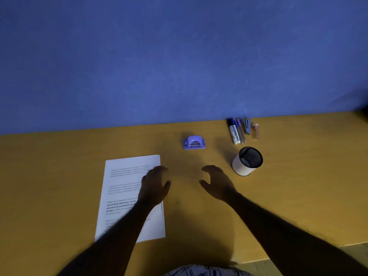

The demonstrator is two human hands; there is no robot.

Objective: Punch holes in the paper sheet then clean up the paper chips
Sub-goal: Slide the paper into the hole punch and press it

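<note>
A printed white paper sheet (pixel 123 188) lies flat on the yellow-brown desk (pixel 59 176), left of centre. My left hand (pixel 154 186) hovers over the sheet's right edge, palm down, fingers loosely spread, holding nothing. My right hand (pixel 217 182) is beside it over bare desk, fingers apart and empty. A small purple hole punch (pixel 194 142) stands farther back, between and beyond both hands, untouched. No paper chips are visible.
A white cylindrical bin with a black liner (pixel 248 161) stands right of my right hand. Markers and pens (pixel 238 130) and a small brown bottle (pixel 255 130) lie at the back by the blue wall (pixel 179 56). The desk's front edge runs at lower right.
</note>
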